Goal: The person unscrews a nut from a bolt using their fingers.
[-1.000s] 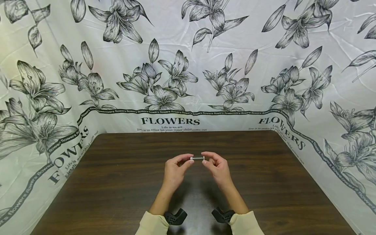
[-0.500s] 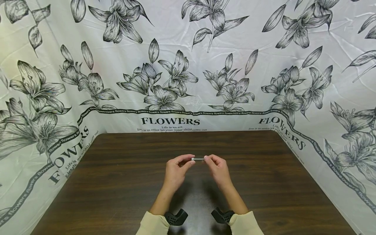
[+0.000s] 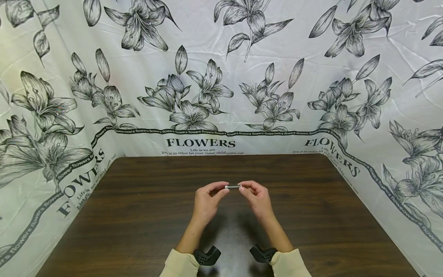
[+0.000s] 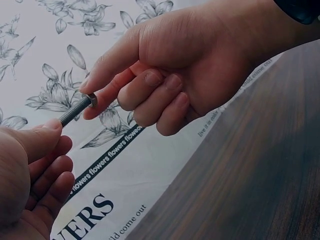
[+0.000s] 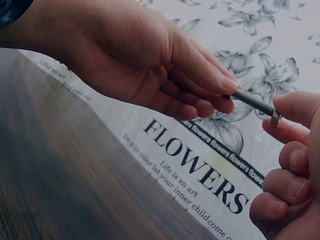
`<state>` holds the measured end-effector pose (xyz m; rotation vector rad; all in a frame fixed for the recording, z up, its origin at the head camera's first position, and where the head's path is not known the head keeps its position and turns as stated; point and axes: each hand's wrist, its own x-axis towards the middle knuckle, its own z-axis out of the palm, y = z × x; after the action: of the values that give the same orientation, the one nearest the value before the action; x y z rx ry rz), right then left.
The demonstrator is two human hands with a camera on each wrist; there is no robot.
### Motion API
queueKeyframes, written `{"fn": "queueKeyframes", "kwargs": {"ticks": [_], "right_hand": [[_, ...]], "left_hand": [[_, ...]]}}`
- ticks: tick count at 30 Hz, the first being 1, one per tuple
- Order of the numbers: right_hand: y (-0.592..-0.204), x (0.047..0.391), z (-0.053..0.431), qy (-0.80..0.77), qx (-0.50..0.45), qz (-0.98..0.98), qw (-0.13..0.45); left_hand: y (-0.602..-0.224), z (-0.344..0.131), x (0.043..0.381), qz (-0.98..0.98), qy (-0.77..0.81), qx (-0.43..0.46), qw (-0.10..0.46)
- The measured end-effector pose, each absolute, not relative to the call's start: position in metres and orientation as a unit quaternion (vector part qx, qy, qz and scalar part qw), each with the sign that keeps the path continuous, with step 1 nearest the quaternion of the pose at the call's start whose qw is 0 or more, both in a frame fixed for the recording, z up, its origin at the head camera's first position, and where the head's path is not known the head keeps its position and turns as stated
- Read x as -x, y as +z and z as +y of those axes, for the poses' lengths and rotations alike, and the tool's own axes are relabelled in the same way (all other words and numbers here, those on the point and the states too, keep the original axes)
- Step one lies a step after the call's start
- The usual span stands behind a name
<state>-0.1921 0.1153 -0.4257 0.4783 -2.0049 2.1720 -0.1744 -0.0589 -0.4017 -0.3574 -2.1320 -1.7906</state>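
Observation:
A grey threaded bolt (image 3: 233, 187) is held level above the table, between both hands. My left hand (image 3: 206, 203) pinches its left end between thumb and index finger; the fingertips cover that end. At the other end sits a shiny hexagonal piece that looks like a nut (image 4: 92, 99). My right hand (image 3: 258, 202) has thumb and index fingertip on either side of this nut, its other fingers curled in. From the right wrist view, the threaded shaft (image 5: 255, 101) shows bare between the two hands.
Below the hands is a dark wooden table (image 3: 155, 215). A white curtain (image 3: 235, 96) printed with lilies and lettering surrounds its back and sides. Black wrist devices (image 3: 207, 256) sit by the cream sleeves (image 3: 180, 264).
The right thumb and index finger were apart around the nut, closed over it with the thumb rolled forward, then drew back and spread slightly. The left hand has stayed nearly still.

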Motion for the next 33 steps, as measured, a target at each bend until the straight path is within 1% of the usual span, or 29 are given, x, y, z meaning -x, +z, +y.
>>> {"fn": "queueKeyframes", "kwargs": {"ticks": [6, 14, 20, 26, 29, 33], "right_hand": [[-0.442, 0.202, 0.117, 0.718, -0.169, -0.669, 0.090], [-0.444, 0.201, 0.117, 0.712, -0.189, -0.666, 0.116], [-0.445, 0.202, 0.117, 0.706, -0.199, -0.669, 0.124], [-0.442, 0.201, 0.118, 0.710, -0.195, -0.669, 0.101], [-0.440, 0.200, 0.118, 0.709, -0.175, -0.678, 0.085], [-0.426, 0.192, 0.115, 0.706, -0.146, -0.690, 0.058]], "left_hand": [[-0.402, -0.060, 0.175, -0.753, -0.625, 0.123, 0.166], [-0.403, -0.061, 0.176, -0.746, -0.633, 0.124, 0.164], [-0.403, -0.061, 0.176, -0.742, -0.638, 0.122, 0.167], [-0.402, -0.061, 0.176, -0.743, -0.636, 0.125, 0.168], [-0.402, -0.060, 0.175, -0.744, -0.635, 0.127, 0.166], [-0.403, -0.059, 0.175, -0.747, -0.631, 0.130, 0.163]]}}
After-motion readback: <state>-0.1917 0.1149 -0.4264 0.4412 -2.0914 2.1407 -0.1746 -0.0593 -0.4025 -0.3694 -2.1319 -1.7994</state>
